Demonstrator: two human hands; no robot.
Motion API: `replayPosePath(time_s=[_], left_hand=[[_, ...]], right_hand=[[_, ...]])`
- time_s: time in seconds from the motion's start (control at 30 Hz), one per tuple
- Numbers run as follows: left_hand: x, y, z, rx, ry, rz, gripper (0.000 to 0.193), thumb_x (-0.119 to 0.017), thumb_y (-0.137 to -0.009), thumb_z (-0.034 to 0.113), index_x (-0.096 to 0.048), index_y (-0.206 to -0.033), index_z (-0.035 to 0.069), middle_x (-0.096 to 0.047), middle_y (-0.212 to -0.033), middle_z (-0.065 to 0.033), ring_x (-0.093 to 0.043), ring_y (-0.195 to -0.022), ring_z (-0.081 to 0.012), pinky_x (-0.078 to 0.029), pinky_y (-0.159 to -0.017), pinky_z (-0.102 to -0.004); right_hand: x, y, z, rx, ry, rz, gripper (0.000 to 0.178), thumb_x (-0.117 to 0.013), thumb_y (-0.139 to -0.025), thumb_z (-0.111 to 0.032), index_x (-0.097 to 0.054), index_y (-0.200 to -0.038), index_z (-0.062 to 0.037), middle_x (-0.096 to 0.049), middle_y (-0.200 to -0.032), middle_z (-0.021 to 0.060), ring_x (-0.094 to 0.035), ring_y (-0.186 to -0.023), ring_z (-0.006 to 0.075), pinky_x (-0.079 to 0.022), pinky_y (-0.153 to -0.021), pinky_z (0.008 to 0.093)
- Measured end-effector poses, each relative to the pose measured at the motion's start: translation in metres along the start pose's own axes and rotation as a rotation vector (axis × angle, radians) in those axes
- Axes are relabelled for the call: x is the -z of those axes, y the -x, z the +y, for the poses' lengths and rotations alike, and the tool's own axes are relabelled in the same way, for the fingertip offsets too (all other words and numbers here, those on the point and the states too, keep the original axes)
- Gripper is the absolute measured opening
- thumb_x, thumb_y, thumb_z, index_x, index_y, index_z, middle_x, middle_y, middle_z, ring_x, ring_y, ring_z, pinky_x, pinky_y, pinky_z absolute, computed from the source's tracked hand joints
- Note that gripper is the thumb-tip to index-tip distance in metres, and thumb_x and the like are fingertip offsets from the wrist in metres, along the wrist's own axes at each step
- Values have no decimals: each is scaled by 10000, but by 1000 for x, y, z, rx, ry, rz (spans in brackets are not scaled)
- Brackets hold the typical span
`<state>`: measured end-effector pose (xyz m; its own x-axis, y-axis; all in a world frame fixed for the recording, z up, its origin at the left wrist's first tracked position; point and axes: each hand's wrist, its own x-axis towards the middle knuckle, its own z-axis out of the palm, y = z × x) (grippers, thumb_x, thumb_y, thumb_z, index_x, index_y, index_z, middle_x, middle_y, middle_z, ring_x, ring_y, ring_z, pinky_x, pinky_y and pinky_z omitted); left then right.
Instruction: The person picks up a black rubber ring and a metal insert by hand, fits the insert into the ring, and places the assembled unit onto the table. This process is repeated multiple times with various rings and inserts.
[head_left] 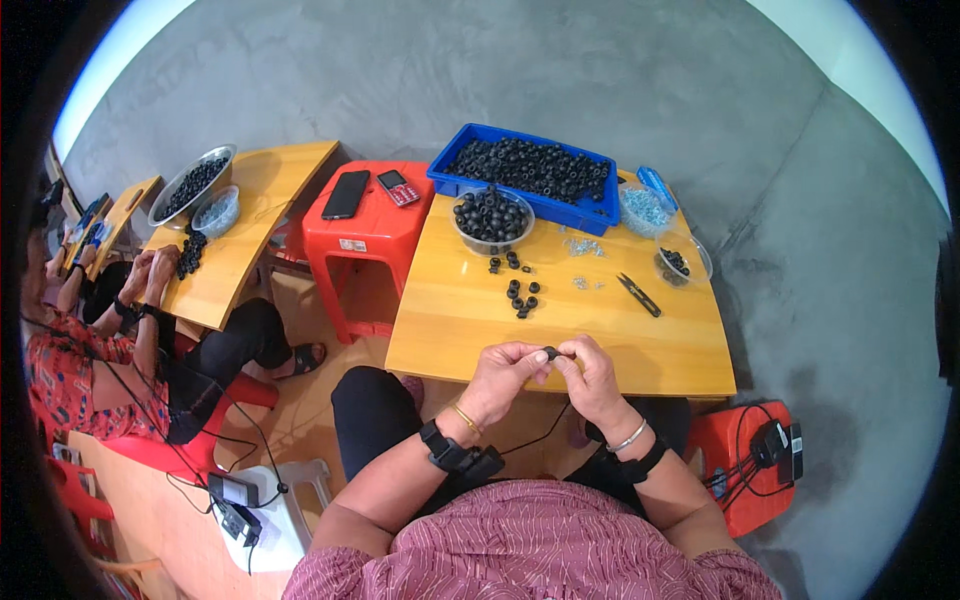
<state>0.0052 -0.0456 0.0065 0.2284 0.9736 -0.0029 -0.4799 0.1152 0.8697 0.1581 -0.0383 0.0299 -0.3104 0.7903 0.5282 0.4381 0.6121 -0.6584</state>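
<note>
Between my fingertips, at the table's near edge, is a small black round part (551, 353). My left hand (502, 374) pinches it from one side, and my right hand (592, 376) has thumb and fingers closed on the other. Fingers cover most of the part. Several like it lie in a loose group (522, 298) on the yellow wooden table (450, 345). A clear bowl (494, 243) of black parts stands behind them, against a blue tray (570, 218) heaped with more. Small black snips (639, 295) rest to the right, near scattered tiny silvery pieces (585, 247).
A tub of pale blue bits (645, 208) and a clear bowl (700, 262) with some black parts stand at the right edge. Left of the table, a red stool (350, 236) carries two phones. Another person (100, 370) works at a neighbouring table. Cables hang over a red stool (745, 500).
</note>
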Motion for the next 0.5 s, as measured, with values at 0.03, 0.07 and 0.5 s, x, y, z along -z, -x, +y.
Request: replayPosePath(time_s=[0.03, 0.07, 0.5], left_hand=[[1, 0, 0, 1, 1, 2, 93, -567, -828, 95, -614, -846, 17, -608, -706, -30, -528, -595, -81, -413, -534, -186], [2, 0, 1, 37, 0, 9, 95, -559, -833, 94, -608, -831, 13, -604, -698, -33, -523, -587, -83, -418, -534, -191], [-3, -5, 1, 208, -14, -37, 168, -512, -867, 122, -571, -865, -35, -578, -731, -65, -541, -623, -112, -506, -640, -256]], right_hand=[[1, -1, 0, 6, 19, -22, 54, -536, -748, 0, -501, -788, 4, -503, -732, 138, -515, -687, 277, -424, -616, 327], [1, -2, 0, 5, 19, -24, 54, -536, -748, 0, -501, -788, 4, -503, -732, 138, -515, -687, 277, -424, -616, 327], [22, -13, -8, 78, 73, -125, 171, -547, -748, -29, -527, -917, -11, -527, -781, 135, -538, -737, 288, -447, -659, 328]])
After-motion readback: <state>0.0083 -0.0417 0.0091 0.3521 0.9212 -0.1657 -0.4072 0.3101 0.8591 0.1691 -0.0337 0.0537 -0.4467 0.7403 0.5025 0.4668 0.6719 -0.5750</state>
